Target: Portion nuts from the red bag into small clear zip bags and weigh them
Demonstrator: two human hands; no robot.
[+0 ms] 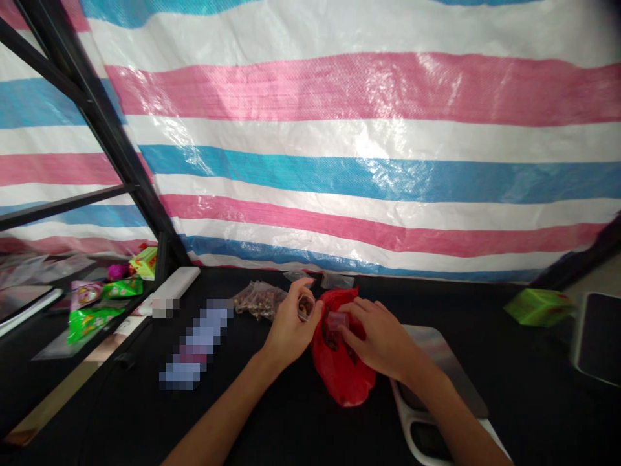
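Observation:
My left hand [288, 330] is closed around a small clear cup [305, 308] with brownish bits inside, its mouth facing me. Between the fingers of my right hand [381, 336] is a small clear plastic cap or cup [338, 321]; which of the two I cannot tell. It sits over the opening of a red plastic bag [345, 385], where dark small pieces show. The red bag lies between both hands, and my right fingers are at its upper edge. Just beyond my left hand rests a clear bag of small brown pieces [259, 299].
A kitchen scale [453, 362] lies under my right forearm. Farther right are a green box [538, 306] and a dark-screened device [600, 340]. Snack packets [97, 317] lie at left by a black frame post [104, 139]. A striped sheet [339, 90] hangs behind the black table [272, 427].

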